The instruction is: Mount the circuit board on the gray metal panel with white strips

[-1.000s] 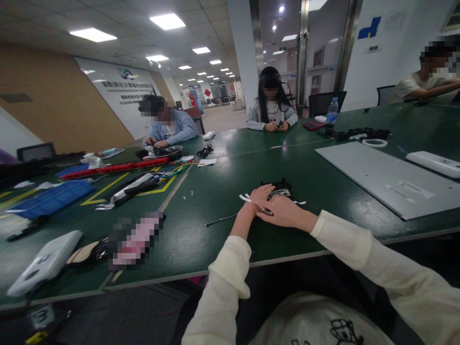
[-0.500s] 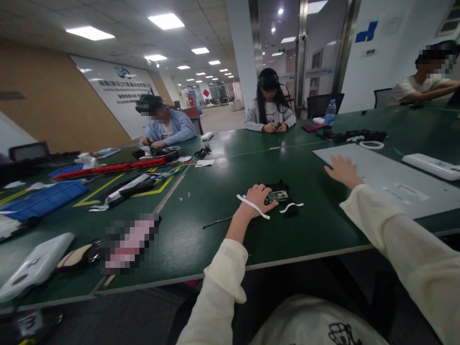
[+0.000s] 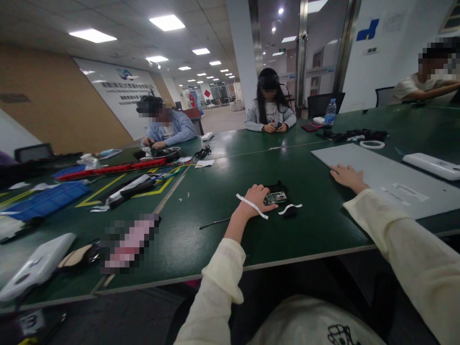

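My left hand (image 3: 256,200) is closed around the left end of a green circuit board (image 3: 276,197) that sits in a black frame on the table. Its fingers cover that end, and the thumb runs along the near side. Across the back of this wrist lies a narrow white strip (image 3: 252,206). Just right of the thumb is a small black piece (image 3: 289,213) with another white strip (image 3: 290,207) over it. A thin dark rod (image 3: 215,222) pokes out left of the wrist. My right hand (image 3: 349,178), fingers spread, rests on the left edge of a grey sheet (image 3: 381,167).
The green table (image 3: 230,172) carries a blue tray (image 3: 46,200), a red strip (image 3: 115,168), a white device (image 3: 39,266) and a pixelated pink item (image 3: 131,242) on the left. A white box (image 3: 431,165) and water bottle (image 3: 329,112) are right. Three people sit across.
My right hand has come down and slightly right onto the grey sheet's edge. My left hand stays at the circuit board, almost unmoved.
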Demonstrator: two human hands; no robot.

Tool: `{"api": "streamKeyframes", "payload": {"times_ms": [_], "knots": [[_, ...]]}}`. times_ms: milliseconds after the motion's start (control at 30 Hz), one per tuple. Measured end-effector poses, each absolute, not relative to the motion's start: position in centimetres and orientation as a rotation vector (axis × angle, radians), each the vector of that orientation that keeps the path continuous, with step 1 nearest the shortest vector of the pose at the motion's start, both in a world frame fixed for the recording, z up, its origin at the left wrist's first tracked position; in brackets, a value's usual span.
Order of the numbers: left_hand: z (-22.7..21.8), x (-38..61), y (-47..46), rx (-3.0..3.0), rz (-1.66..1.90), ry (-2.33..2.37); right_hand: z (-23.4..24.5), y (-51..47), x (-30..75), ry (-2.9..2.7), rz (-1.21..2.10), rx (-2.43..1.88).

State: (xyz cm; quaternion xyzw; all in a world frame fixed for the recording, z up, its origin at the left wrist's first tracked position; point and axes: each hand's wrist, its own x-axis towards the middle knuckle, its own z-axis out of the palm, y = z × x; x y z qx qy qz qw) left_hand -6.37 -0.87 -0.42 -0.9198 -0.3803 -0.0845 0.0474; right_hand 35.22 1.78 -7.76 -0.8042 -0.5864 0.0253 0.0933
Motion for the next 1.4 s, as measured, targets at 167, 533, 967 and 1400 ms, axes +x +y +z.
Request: {"api": "streamKeyframes", "payload": {"times_ms": [167,533,967,1400], "knots": [[0.8,-6.6,-0.8,-2.783,-0.349,-1.131,-7.1,1.1,33.5,-1.847,0.106,-2.328],[5.0,-7.3,-0.5,-2.728,-0.567,-1.102,-5.3,-2.6,26.0,-2.201,0.145,-1.957],[11.2,-6.1,-1.3,-2.709,-0.58,-1.053,-1.6,-8.5,17.1,-2.614,0.361,-1.198],[4.6,-4.4,1.3,-2.792,-0.447,-1.015,-0.3,-11.4,13.1,-2.729,0.517,-0.729]]}}
